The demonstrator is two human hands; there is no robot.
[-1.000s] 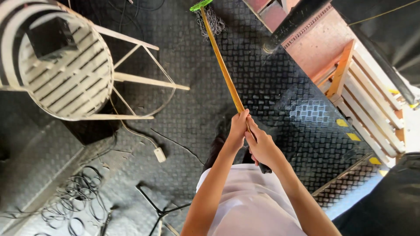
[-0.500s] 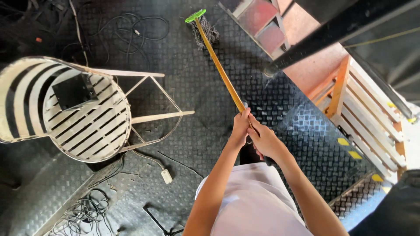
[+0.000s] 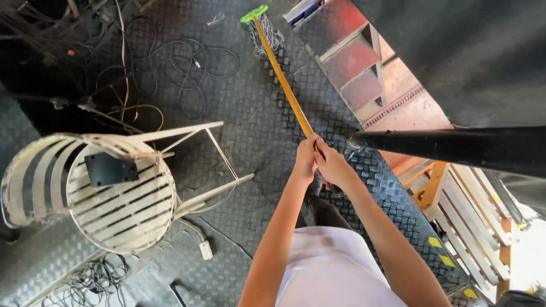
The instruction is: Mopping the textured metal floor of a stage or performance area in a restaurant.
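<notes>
Mop [image 3: 282,74] | wooden handle gripped by left hand [image 3: 305,162] and right hand [image 3: 333,167], green head on checker-plate floor [image 3: 239,113] near steps [image 3: 352,57] | risk: strands may snag loose cables [image 3: 187,62] beside it.

Bare arms, white top [image 3: 335,267], dark trousers [image 3: 321,210]

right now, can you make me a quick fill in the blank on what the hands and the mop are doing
1. Both hands, left hand and right hand, grip the mop's ____ wooden handle.
2. The mop head has a ____ plastic top.
3. The white slatted chair lies on its ____ on the dark floor.
4. A black ____ crosses the right of the view.

Missing words: yellow; green; side; pipe
</notes>
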